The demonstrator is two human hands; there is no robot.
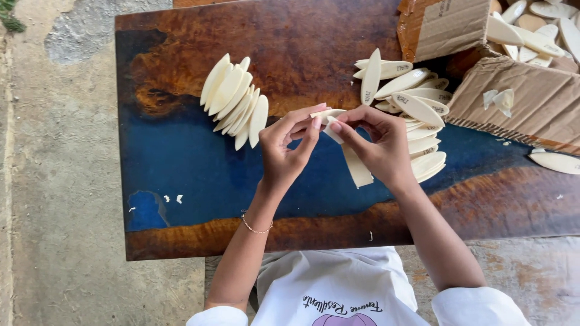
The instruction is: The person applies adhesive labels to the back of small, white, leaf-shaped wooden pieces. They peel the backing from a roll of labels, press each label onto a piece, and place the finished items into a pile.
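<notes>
At the centre of the frame the left hand (289,148) and right hand (377,145) both pinch a flat, cream-coloured oval wooden piece (325,113), fingertips clamped on it, a pale strip of tape (356,166) hanging below. The pinch looks light — the piece could slip onto the blue-and-brown resin wood table (181,163). A stray elbow might topple the leaning row of cream ovals (234,99) at upper left.

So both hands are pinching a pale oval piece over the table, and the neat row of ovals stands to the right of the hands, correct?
Not quite. In the head view, the left hand and right hand do pinch a pale oval piece over the table, but the neat row of ovals stands to their left.
</notes>
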